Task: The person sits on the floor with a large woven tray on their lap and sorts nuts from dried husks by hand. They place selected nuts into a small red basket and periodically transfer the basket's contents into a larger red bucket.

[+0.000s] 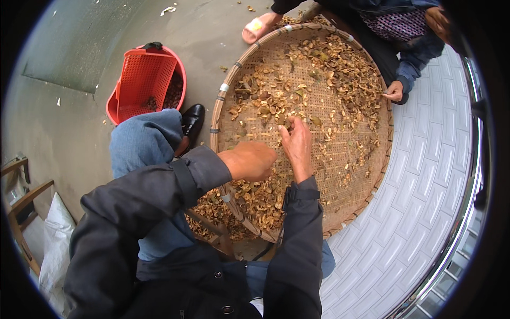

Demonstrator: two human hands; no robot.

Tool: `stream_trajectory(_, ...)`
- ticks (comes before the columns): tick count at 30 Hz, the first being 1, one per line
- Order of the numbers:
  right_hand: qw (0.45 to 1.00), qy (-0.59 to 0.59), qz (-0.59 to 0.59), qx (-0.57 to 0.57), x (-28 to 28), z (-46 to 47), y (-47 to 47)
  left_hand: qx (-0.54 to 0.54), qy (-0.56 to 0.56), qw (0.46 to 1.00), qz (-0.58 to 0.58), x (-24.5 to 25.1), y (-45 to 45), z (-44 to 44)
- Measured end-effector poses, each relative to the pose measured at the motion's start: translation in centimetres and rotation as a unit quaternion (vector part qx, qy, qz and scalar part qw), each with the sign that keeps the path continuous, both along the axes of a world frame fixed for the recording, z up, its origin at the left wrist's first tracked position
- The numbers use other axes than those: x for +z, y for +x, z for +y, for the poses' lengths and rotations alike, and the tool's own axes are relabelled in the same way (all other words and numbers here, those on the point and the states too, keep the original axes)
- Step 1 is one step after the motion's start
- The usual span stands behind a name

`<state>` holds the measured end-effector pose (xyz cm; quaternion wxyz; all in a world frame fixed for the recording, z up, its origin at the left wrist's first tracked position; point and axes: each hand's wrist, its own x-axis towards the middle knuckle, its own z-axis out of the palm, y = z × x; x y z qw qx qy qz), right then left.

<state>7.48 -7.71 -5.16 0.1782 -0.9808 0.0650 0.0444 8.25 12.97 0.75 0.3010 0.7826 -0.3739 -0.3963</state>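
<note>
A large round woven bamboo tray (215,119) lies before me, holding many dry brown husks or shells (350,79) in loose heaps. My left hand (253,160) is curled, back upward, over the tray's near left part, above a heap of husks (263,203); its fingertips are hidden, so I cannot tell whether it holds anything. Just right of it, my right hand (297,143) reaches over the middle of the tray. Its thumb and forefinger are at the edge of a husk cluster (271,107), and whether something small is between them cannot be made out.
Left of the tray, a red plastic basket (147,79) lies with dark round nuts in a red container. Another person's hand (394,91) is at the tray's far right rim. More husks (211,211) lie below the near rim. A white tiled wall (418,159) stands right; a white sack (55,235) left.
</note>
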Motion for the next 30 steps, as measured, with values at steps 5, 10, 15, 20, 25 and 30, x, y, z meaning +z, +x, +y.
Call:
stream_trajectory(5, 0.977, 0.187, -0.023, -0.102, -1.0, 0.4, -1.2, 0.034, 0.036, 0.999, 0.0, -0.5, 0.7, 0.1)
stream_trajectory(10, 0.889, 0.421, -0.062, -0.172, 1.6, 0.1, -4.7, 0.13, -0.009, 0.991, 0.02, -0.6, 0.6, -0.8)
stream_trajectory(15, 0.816, 0.549, -0.093, -0.154, 5.0, 0.8, -7.4, 0.2, -0.116, 0.973, 0.002, -0.8, 0.5, -2.1)
stream_trajectory(20, 0.799, 0.576, -0.07, -0.156, 6.1, 2.3, -8.1, 0.231, -0.161, 0.952, 0.12, -1.2, 0.6, -2.3)
stream_trajectory(25, 0.894, 0.423, -0.105, -0.105, 5.7, 3.3, -8.7, 0.239, -0.158, 0.942, 0.177, -1.7, 0.9, -2.1)
stream_trajectory(30, 0.919, 0.365, -0.091, -0.122, 4.7, 3.6, -9.2, 0.28, -0.169, 0.926, 0.187, -1.9, 0.8, -1.8)
